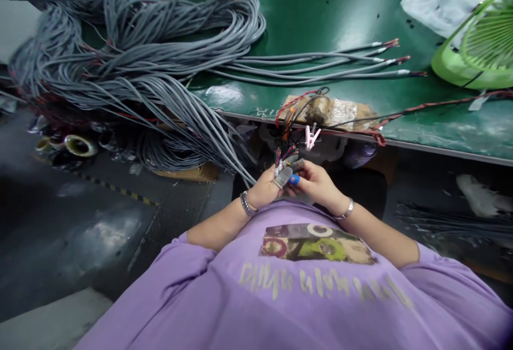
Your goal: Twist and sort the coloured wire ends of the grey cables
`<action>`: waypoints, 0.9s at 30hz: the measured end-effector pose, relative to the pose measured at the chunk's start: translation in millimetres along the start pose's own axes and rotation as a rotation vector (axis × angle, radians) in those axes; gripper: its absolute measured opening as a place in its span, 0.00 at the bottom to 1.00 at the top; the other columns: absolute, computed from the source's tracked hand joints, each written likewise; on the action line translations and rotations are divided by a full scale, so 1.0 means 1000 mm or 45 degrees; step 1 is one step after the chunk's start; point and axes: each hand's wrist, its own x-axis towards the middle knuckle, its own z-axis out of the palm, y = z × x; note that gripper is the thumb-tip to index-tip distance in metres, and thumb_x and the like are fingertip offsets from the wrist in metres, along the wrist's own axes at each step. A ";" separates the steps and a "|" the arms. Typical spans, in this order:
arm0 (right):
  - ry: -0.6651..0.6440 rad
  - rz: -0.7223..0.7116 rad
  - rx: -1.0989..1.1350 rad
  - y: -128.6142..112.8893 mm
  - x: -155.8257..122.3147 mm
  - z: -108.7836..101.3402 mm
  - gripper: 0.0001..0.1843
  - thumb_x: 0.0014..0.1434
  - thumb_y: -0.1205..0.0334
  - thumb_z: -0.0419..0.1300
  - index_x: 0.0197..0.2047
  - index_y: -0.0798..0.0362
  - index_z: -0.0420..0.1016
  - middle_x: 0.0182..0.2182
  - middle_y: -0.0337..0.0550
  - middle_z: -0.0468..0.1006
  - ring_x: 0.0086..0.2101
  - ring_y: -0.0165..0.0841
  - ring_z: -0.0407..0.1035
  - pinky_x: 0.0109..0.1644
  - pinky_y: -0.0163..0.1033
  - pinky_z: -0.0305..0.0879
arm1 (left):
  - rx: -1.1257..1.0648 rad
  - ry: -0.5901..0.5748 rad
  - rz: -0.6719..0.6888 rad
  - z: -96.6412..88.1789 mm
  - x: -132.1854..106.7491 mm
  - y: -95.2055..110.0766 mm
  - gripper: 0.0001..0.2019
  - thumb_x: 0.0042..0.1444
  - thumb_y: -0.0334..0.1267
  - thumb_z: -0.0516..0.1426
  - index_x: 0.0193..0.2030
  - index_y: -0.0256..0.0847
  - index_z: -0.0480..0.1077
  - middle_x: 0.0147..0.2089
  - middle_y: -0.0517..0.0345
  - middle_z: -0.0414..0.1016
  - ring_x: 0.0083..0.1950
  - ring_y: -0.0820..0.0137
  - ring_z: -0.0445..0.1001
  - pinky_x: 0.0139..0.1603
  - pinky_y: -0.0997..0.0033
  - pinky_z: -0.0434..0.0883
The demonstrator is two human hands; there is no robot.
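At the table's near edge, my left hand point(265, 187) is closed around the ends of several grey cables point(228, 144). Thin coloured wires point(287, 152) fan out above its fingers. A grey cover point(284, 177) sits on what looks like its thumb. My right hand point(323, 185) touches the left one, its fingers bent in a pinch at the wires; what lies between the fingertips is hidden. Its thumb has a blue band or wrap at the tip. Just above the hands, a pink clip point(311, 138) hangs at the table edge beside a soldering-like assembly point(318, 109) on cardboard.
A large heap of grey cables point(160, 51) covers the left of the green table point(312, 8). Several cable ends with bared wires point(396, 61) point right. A green basket-like object point(452, 67) and a white plastic bag point(449, 0) lie at right. Coiled cable point(172, 149) rests below.
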 end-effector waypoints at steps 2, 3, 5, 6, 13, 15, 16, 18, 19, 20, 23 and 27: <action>-0.014 0.028 0.042 -0.004 -0.001 0.000 0.20 0.50 0.46 0.70 0.37 0.51 0.72 0.21 0.34 0.73 0.19 0.26 0.63 0.23 0.34 0.61 | 0.006 -0.018 -0.005 0.002 -0.001 -0.001 0.35 0.54 0.66 0.58 0.56 0.37 0.67 0.27 0.57 0.77 0.22 0.73 0.73 0.18 0.77 0.59; -0.003 0.026 0.044 -0.005 -0.001 -0.001 0.20 0.50 0.46 0.70 0.36 0.51 0.73 0.22 0.35 0.73 0.19 0.26 0.63 0.23 0.34 0.61 | 0.016 -0.015 0.009 0.002 -0.001 -0.001 0.34 0.55 0.65 0.57 0.55 0.37 0.66 0.27 0.57 0.77 0.21 0.74 0.73 0.17 0.77 0.59; 0.073 0.010 0.029 -0.007 -0.001 -0.004 0.20 0.49 0.46 0.71 0.35 0.52 0.73 0.23 0.35 0.74 0.20 0.25 0.62 0.23 0.33 0.60 | 0.074 -0.001 0.033 0.001 -0.002 -0.002 0.31 0.56 0.64 0.57 0.53 0.37 0.65 0.26 0.58 0.76 0.20 0.75 0.71 0.18 0.78 0.61; 0.136 0.005 0.022 -0.006 -0.001 -0.006 0.20 0.48 0.47 0.71 0.35 0.52 0.74 0.23 0.35 0.73 0.20 0.25 0.61 0.23 0.33 0.59 | 0.104 0.009 0.037 0.000 -0.003 -0.002 0.30 0.57 0.64 0.56 0.51 0.37 0.64 0.25 0.59 0.75 0.19 0.76 0.69 0.18 0.78 0.62; 0.280 -0.014 0.043 -0.006 0.005 -0.013 0.21 0.43 0.47 0.75 0.31 0.52 0.75 0.22 0.34 0.70 0.22 0.25 0.59 0.25 0.34 0.56 | 0.118 -0.024 -0.046 0.001 -0.006 0.001 0.24 0.55 0.60 0.60 0.38 0.38 0.63 0.25 0.62 0.73 0.20 0.74 0.74 0.16 0.80 0.63; 0.219 -0.011 0.041 -0.007 0.006 -0.012 0.22 0.40 0.47 0.76 0.30 0.52 0.75 0.25 0.37 0.73 0.25 0.27 0.63 0.28 0.35 0.60 | 0.114 -0.034 -0.060 0.002 -0.006 0.004 0.23 0.53 0.58 0.63 0.37 0.38 0.63 0.24 0.63 0.73 0.19 0.74 0.74 0.16 0.81 0.62; 0.206 0.010 0.048 -0.007 0.006 -0.012 0.23 0.39 0.47 0.76 0.30 0.52 0.74 0.24 0.36 0.73 0.25 0.27 0.63 0.27 0.34 0.59 | 0.112 -0.036 -0.068 0.003 -0.006 0.005 0.23 0.52 0.57 0.64 0.36 0.38 0.63 0.23 0.64 0.72 0.18 0.75 0.73 0.15 0.81 0.61; 0.206 0.083 0.109 -0.006 0.007 -0.011 0.23 0.40 0.47 0.76 0.29 0.53 0.73 0.21 0.34 0.70 0.21 0.24 0.58 0.23 0.33 0.53 | 0.101 -0.024 -0.085 0.003 -0.006 0.009 0.23 0.52 0.56 0.64 0.33 0.38 0.64 0.21 0.64 0.71 0.15 0.78 0.69 0.14 0.82 0.58; 0.209 0.111 0.156 -0.005 0.007 -0.011 0.23 0.40 0.47 0.76 0.29 0.53 0.72 0.19 0.32 0.68 0.19 0.23 0.55 0.21 0.33 0.50 | 0.087 -0.005 -0.090 0.004 -0.006 0.010 0.23 0.52 0.57 0.64 0.32 0.38 0.63 0.20 0.65 0.70 0.14 0.79 0.67 0.14 0.82 0.57; 0.214 0.123 0.204 -0.003 0.008 -0.011 0.23 0.40 0.47 0.76 0.29 0.53 0.72 0.18 0.31 0.67 0.18 0.22 0.53 0.20 0.32 0.48 | 0.067 0.021 -0.091 0.004 -0.006 0.012 0.23 0.52 0.57 0.63 0.32 0.38 0.64 0.20 0.65 0.70 0.14 0.80 0.66 0.13 0.82 0.56; 0.248 0.081 0.254 0.000 0.008 -0.012 0.22 0.41 0.49 0.76 0.30 0.53 0.73 0.18 0.30 0.66 0.18 0.22 0.54 0.20 0.32 0.47 | 0.020 0.096 -0.090 0.004 -0.006 0.012 0.22 0.52 0.56 0.63 0.35 0.38 0.64 0.20 0.65 0.72 0.13 0.79 0.66 0.13 0.81 0.55; 0.270 0.001 0.130 -0.004 0.008 -0.009 0.20 0.41 0.51 0.76 0.30 0.53 0.75 0.22 0.34 0.72 0.23 0.25 0.62 0.25 0.33 0.59 | 0.045 0.065 -0.128 0.004 -0.004 0.007 0.21 0.48 0.50 0.67 0.36 0.38 0.64 0.22 0.63 0.74 0.15 0.77 0.70 0.13 0.80 0.57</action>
